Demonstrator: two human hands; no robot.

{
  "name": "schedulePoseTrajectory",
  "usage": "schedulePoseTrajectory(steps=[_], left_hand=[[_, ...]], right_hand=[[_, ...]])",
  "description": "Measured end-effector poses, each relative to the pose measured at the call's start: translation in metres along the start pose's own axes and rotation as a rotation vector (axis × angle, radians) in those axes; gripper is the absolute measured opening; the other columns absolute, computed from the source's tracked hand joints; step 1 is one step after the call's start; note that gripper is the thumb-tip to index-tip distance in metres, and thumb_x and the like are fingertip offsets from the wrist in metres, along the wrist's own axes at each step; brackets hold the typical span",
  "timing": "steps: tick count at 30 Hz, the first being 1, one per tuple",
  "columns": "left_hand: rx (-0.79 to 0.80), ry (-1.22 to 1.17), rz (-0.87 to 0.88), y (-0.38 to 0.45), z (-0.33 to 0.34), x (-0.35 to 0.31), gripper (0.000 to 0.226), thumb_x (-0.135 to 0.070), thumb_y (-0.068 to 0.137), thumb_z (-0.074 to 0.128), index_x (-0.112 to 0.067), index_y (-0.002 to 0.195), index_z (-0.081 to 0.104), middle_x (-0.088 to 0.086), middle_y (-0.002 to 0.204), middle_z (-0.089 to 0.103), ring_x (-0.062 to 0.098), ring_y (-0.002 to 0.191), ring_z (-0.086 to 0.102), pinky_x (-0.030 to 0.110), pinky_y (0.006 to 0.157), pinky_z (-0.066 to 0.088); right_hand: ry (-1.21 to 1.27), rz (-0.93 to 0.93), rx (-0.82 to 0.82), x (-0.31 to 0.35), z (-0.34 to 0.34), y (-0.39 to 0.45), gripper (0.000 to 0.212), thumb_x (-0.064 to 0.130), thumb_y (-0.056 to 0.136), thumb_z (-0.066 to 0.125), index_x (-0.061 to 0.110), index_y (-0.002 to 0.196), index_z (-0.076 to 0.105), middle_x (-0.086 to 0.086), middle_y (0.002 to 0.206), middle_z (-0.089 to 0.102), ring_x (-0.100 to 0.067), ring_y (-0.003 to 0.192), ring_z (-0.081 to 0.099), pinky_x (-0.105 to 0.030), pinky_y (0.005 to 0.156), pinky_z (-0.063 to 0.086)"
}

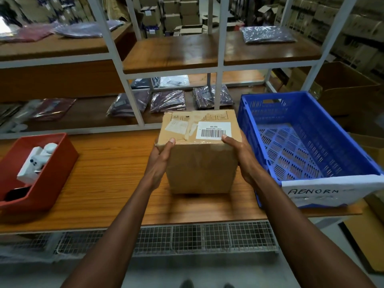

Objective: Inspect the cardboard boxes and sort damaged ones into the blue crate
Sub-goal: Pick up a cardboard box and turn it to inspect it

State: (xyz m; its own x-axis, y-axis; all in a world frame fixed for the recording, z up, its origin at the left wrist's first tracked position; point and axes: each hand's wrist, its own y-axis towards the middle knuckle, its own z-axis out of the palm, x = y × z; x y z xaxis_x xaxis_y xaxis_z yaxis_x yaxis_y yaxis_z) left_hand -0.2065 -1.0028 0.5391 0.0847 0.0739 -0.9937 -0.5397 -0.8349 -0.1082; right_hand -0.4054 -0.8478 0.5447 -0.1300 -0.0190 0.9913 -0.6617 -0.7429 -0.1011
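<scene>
2 hands, left hand (161, 157) and right hand (241, 155), clamped around taped brown cardboard box (199, 154) on wooden table (108, 175), slotted blue plastic crate (307, 146) at 3 o'clock.

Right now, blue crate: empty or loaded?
Empty. The blue slotted plastic crate shows its bare perforated floor, with nothing inside.

Blue crate (351, 154) interior open; box (199, 163) touching its left wall.

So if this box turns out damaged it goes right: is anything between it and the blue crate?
Nothing visible: the cardboard box, held by the left hand and right hand, sits beside the empty blue crate.
</scene>
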Motion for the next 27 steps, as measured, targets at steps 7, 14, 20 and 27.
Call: schedulePoseTrajectory(steps=[7,14,20,27], left_hand=[[0.001,-0.044,0.035,-0.011,-0.002,0.011,0.064,-0.048,0.093,0.064,-0.029,0.152,0.047,-0.006,0.128,0.071,0.006,0.107,0.072,0.031,0.080,0.059],[0.051,-0.093,0.037,-0.012,-0.006,0.015,0.065,-0.042,0.098,0.067,-0.034,0.155,0.038,-0.008,0.128,0.070,0.008,0.112,0.071,0.034,0.082,0.063],[0.067,-0.113,0.047,-0.015,-0.010,0.022,0.076,-0.050,0.087,0.070,-0.037,0.155,0.038,-0.009,0.131,0.069,0.009,0.117,0.069,0.044,0.093,0.059],[0.102,-0.217,0.087,-0.026,-0.019,0.037,0.091,-0.039,0.074,0.075,-0.034,0.154,0.032,0.007,0.140,0.059,0.024,0.121,0.064,0.041,0.084,0.059]], right_hand=[[-0.047,-0.058,-0.012,-0.013,0.000,-0.011,0.080,0.056,0.084,0.072,0.047,0.154,0.036,0.015,0.137,0.063,-0.012,0.129,0.060,-0.053,0.115,0.045],[-0.051,-0.015,0.070,-0.021,-0.009,-0.020,0.094,0.081,0.072,0.074,0.065,0.151,0.024,0.013,0.152,0.055,-0.020,0.138,0.054,-0.065,0.114,0.041],[-0.091,0.043,0.098,-0.025,-0.013,-0.018,0.110,0.083,0.068,0.077,0.048,0.159,0.026,0.009,0.147,0.060,-0.021,0.135,0.057,-0.063,0.114,0.042],[-0.087,0.000,0.144,-0.034,-0.022,-0.026,0.098,0.058,0.077,0.083,0.037,0.159,0.035,0.000,0.150,0.058,-0.026,0.137,0.056,-0.054,0.113,0.044]])
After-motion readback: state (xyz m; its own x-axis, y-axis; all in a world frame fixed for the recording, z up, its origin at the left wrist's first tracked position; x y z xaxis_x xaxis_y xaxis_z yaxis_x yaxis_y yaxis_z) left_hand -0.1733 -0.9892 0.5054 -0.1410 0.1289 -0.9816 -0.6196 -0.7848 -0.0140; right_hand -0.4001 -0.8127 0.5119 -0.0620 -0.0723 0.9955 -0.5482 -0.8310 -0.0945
